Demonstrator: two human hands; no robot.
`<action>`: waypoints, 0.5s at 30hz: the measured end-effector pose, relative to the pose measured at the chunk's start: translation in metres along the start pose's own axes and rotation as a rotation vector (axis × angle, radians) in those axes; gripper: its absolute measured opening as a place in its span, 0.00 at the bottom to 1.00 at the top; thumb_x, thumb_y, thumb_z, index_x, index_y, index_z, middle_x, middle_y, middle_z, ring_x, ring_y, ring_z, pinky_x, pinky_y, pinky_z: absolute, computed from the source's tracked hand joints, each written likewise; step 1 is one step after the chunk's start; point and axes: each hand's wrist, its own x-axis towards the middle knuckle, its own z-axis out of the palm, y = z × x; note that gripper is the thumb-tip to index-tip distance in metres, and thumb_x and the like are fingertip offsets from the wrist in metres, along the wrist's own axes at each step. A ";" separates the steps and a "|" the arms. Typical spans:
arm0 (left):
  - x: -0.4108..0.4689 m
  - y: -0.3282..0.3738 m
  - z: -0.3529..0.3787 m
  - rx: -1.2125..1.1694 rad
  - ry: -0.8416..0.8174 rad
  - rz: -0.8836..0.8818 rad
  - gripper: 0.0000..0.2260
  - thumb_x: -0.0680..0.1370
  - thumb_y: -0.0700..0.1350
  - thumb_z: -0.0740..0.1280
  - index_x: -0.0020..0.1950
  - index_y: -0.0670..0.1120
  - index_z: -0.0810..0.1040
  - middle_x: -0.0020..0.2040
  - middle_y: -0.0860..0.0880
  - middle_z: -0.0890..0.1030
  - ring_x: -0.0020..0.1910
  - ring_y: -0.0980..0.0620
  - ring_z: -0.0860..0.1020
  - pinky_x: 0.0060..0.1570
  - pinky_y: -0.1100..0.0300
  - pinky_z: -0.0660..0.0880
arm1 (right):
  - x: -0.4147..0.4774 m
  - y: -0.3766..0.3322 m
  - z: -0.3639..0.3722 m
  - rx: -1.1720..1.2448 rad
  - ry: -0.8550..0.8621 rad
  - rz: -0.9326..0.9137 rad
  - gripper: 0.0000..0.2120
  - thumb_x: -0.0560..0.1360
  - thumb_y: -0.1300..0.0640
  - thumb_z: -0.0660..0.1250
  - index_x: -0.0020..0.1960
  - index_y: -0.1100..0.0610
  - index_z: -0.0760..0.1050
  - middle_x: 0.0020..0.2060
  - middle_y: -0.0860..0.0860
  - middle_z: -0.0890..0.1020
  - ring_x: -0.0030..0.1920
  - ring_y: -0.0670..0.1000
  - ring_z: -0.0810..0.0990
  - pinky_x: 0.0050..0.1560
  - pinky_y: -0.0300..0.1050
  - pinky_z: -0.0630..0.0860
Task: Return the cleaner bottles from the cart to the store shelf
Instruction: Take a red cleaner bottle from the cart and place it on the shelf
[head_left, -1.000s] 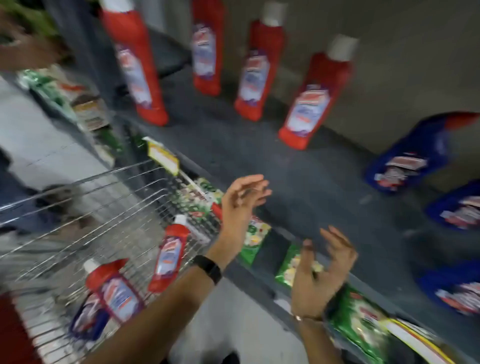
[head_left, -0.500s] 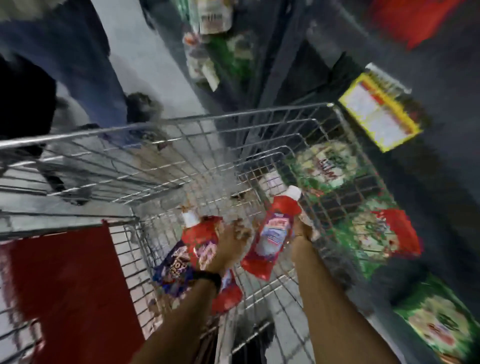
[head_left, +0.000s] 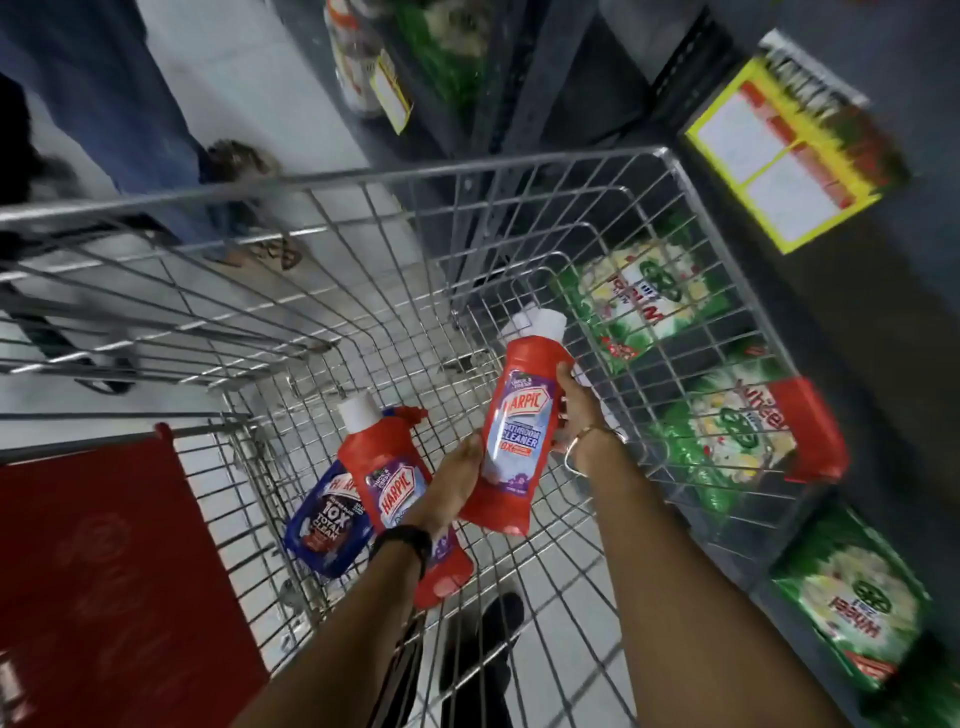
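Store aisle, pale floor, wire cart (head_left: 670, 156) seen from above w/ a red seat flap (head_left: 104, 561) at far left. Left of both hands, a blue bottle (head_left: 324, 525) lies on the cart bottom, partly under a red bottle (head_left: 387, 483) w/ white cap. Left hand (head_left: 452, 483) fingers curl against the lower side of a 2nd red bottle marked bathroom cleaner (head_left: 519, 431), held tilted above the cart bottom; right hand (head_left: 574, 410) fingers wrap its other side. Right of the hands, green detergent packs (head_left: 649, 301) sit on the shelf outside the cart.
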 end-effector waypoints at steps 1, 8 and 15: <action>-0.009 0.005 -0.003 -0.001 -0.025 0.039 0.24 0.79 0.55 0.53 0.69 0.41 0.65 0.66 0.37 0.72 0.65 0.39 0.72 0.67 0.42 0.68 | -0.010 -0.010 -0.002 -0.001 -0.003 -0.021 0.28 0.76 0.43 0.56 0.58 0.68 0.73 0.45 0.61 0.79 0.46 0.59 0.78 0.61 0.60 0.73; -0.076 0.089 -0.003 0.020 0.096 0.219 0.12 0.80 0.46 0.58 0.56 0.47 0.78 0.36 0.61 0.84 0.31 0.58 0.80 0.22 0.69 0.73 | -0.099 -0.097 -0.033 0.175 -0.035 -0.350 0.15 0.76 0.45 0.58 0.43 0.56 0.75 0.28 0.45 0.80 0.27 0.43 0.77 0.27 0.36 0.72; -0.183 0.188 0.024 -0.021 0.028 0.660 0.14 0.70 0.54 0.64 0.50 0.51 0.82 0.33 0.56 0.82 0.31 0.57 0.76 0.24 0.69 0.67 | -0.241 -0.191 -0.086 0.346 -0.071 -0.717 0.11 0.75 0.47 0.59 0.45 0.52 0.75 0.38 0.50 0.79 0.38 0.47 0.77 0.34 0.38 0.72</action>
